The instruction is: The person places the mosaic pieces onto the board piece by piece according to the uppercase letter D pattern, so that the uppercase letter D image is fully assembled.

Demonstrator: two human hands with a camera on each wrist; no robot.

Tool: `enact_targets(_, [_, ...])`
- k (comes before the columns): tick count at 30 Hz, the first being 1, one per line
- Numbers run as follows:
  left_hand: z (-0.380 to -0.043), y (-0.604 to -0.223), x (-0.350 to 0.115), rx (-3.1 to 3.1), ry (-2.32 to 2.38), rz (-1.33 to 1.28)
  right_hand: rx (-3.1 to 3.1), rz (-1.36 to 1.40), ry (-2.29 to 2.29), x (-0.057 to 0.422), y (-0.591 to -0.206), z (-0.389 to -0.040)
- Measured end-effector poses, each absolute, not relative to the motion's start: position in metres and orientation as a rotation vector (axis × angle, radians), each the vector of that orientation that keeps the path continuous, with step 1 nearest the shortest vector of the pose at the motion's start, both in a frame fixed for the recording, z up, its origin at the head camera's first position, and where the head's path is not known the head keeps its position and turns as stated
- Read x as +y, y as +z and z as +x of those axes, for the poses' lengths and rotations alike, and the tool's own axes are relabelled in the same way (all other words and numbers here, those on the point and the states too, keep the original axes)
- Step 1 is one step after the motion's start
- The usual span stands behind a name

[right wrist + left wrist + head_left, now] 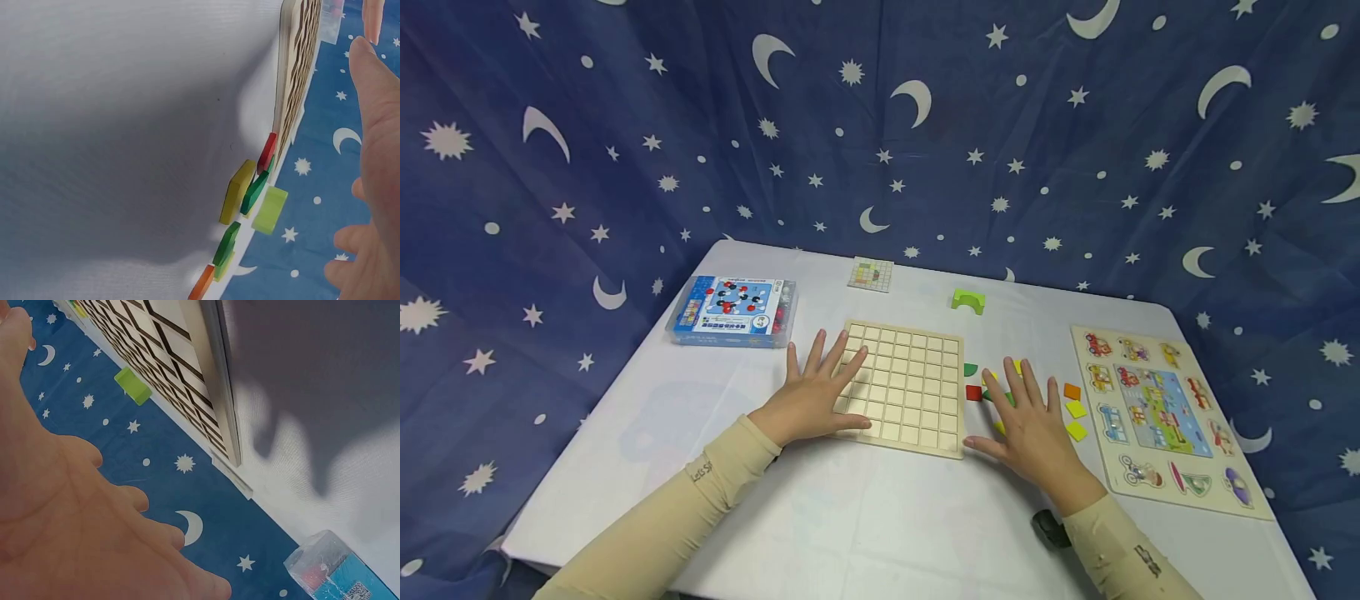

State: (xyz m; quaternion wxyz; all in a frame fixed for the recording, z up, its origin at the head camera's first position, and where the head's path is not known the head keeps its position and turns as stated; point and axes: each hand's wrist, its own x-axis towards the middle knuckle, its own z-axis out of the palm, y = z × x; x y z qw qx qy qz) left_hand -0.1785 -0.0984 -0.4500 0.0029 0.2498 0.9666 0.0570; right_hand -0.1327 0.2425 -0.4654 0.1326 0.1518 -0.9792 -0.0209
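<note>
A square wooden grid board [910, 383] lies at the middle of the white table. My left hand [808, 400] is spread over its left edge, fingers straight and holding nothing. In the left wrist view the palm [81, 519] appears raised off the table. To the right of the board, my right hand [1036, 437] spreads above small coloured pieces and partly hides them. Around it lie a red square [973, 392], a green piece [970, 369], an orange square [1072, 392] and yellow squares [1077, 431]. No piece sits between its fingers.
A light green arch block [968, 302] stands behind the board, with a pattern card [871, 275] farther back. At the left is a clear plastic box [733, 312] with a molecule picture. A wooden vehicle puzzle [1172, 492] lies at the right edge. Starry cloth [880, 125] hangs behind.
</note>
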Motion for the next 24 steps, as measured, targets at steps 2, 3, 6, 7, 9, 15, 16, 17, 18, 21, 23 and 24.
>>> enact_targets(2, [-0.1784,-0.4498,-0.0986,3.031,0.171,0.783,-2.845,0.44,-0.05,0.2425,-0.4651,-0.1327])
enact_targets(3, [-0.1784,-0.4498,-0.0986,3.032,0.168,0.783,-2.847,0.44,-0.044,0.2425,-0.4649,-0.1326])
enact_targets(6, [-0.1783,-0.4497,-0.0987,3.031,0.165,0.783,-2.849,0.44,-0.036,0.2426,-0.4646,-0.1325])
enact_targets(7, [-0.1783,-0.4496,-0.0988,3.031,0.166,0.781,-2.849,0.439,-0.036,0.2426,-0.4646,-0.1325])
enact_targets(9, [-0.1783,-0.4495,-0.0987,3.028,0.168,0.779,-2.847,0.439,-0.037,0.2425,-0.4646,-0.1327])
enact_targets(15, [-0.1782,-0.449,-0.0984,3.044,0.153,0.785,-2.848,0.439,-0.036,0.2424,-0.4642,-0.1332])
enact_targets(16, [-0.1782,-0.4487,-0.0983,3.045,0.154,0.785,-2.847,0.438,-0.039,0.2424,-0.464,-0.1332])
enact_targets(17, [-0.1782,-0.4485,-0.0982,3.046,0.156,0.787,-2.845,0.438,-0.042,0.2423,-0.4638,-0.1333])
enact_targets(18, [-0.1781,-0.4482,-0.0982,3.046,0.157,0.787,-2.844,0.438,-0.045,0.2423,-0.4637,-0.1334])
enact_targets(21, [-0.1779,-0.4475,-0.098,3.037,0.162,0.781,-2.843,0.436,-0.047,0.2421,-0.4631,-0.1337])
enact_targets(23, [-0.1778,-0.4472,-0.098,3.035,0.165,0.781,-2.844,0.434,-0.048,0.242,-0.4628,-0.1339])
enact_targets(24, [-0.1778,-0.4471,-0.0979,3.032,0.167,0.78,-2.845,0.432,-0.05,0.242,-0.4627,-0.134])
